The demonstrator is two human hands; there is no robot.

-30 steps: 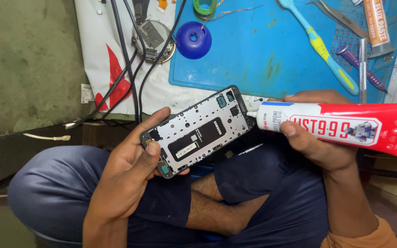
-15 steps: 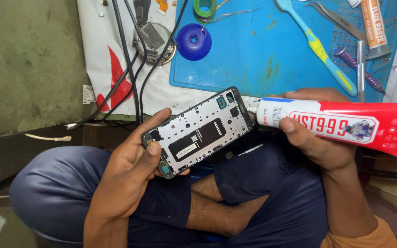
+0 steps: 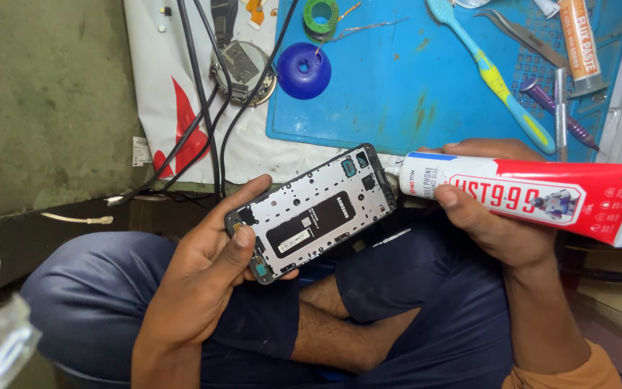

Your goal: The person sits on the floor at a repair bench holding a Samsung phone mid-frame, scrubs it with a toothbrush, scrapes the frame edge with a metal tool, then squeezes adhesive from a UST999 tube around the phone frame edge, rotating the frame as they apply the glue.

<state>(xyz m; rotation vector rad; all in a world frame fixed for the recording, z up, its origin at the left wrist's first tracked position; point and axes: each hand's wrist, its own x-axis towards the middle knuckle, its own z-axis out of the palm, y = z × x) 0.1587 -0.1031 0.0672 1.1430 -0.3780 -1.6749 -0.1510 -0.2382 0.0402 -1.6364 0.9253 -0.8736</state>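
My left hand [image 3: 206,263] grips an opened phone frame [image 3: 314,211] by its lower end, inner side up, showing a silver plate with a black strip. My right hand [image 3: 494,216] holds a large red and white glue tube [image 3: 541,194], its nozzle touching the phone's upper right edge. Both are held above my lap, in front of the work surface.
A blue work mat [image 3: 412,79] lies ahead with a blue-yellow toothbrush [image 3: 491,72], a blue round cap [image 3: 304,70], a green tape roll [image 3: 320,14], tweezers [image 3: 523,36] and a small orange tube [image 3: 579,39]. Black cables [image 3: 203,108] cross a white sheet at left.
The view has shifted slightly; the hands, phone and tube hold nearly the same pose, with the nozzle staying at the phone's upper edge.
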